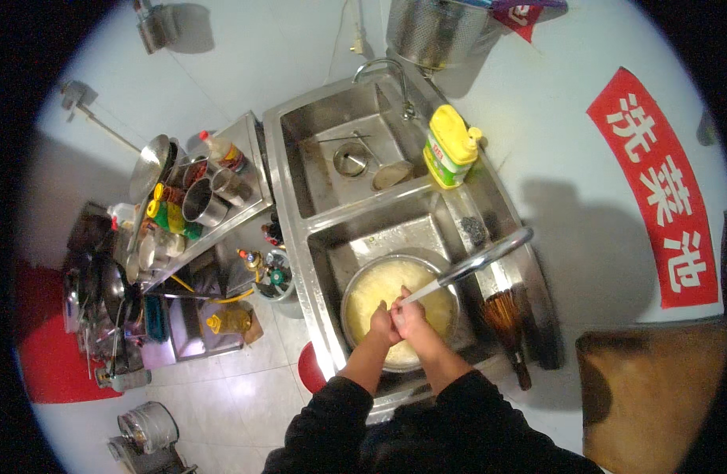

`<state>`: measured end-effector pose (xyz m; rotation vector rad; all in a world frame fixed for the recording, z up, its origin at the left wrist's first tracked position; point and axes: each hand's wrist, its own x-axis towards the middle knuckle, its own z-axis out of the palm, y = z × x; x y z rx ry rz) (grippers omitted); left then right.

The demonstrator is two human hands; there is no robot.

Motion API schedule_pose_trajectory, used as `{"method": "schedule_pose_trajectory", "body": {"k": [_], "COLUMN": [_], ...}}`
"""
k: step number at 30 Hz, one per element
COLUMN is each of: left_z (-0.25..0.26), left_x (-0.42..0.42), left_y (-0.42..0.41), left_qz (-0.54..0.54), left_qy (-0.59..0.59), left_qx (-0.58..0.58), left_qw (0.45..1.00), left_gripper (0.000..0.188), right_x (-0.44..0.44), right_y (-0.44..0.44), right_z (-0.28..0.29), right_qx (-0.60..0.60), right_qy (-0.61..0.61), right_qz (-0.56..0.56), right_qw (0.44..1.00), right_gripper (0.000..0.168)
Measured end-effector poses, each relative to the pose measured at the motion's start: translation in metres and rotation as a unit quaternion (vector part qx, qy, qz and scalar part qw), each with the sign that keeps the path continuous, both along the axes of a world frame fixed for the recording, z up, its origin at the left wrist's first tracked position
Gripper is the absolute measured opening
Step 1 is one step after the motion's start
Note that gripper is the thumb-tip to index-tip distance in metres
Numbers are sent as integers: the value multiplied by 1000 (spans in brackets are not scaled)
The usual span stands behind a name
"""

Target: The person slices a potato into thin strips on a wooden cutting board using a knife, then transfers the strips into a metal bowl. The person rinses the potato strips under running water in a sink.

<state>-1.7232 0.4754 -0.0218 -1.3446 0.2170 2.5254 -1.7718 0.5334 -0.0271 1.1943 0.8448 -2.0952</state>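
Observation:
My left hand and my right hand are pressed together, fingers overlapping, under a water stream. The water comes from a chrome swivel faucet reaching in from the right. Both hands are above a round metal basin in the near compartment of a stainless steel sink. Pale yellow, cloudy contents fill much of the basin; I cannot tell what they are. The overlapping hands hide their palms, so whether anything small lies between them does not show.
A yellow detergent jug, a dark scourer and a bamboo brush sit along the right ledge. The far compartment holds a long-handled ladle. Left of the sink, a metal shelf carries bottles and steel pots.

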Motion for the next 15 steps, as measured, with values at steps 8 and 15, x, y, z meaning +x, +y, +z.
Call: {"method": "schedule_pose_trajectory", "body": {"k": [8, 15], "left_z": [3, 62], "left_x": [-19, -11], "left_y": [19, 9], "left_qz": [64, 0], "left_qy": [10, -92], "left_qx": [-44, -34], "left_qw": [997, 995], "left_gripper": [53, 49], "right_x": [-4, -1], "right_y": [13, 8], "right_z": [37, 32], "right_qx": [146, 56], "right_qy": [184, 181], "right_qz": [89, 11], "right_qw": [968, 982], "right_gripper": [56, 56]}}
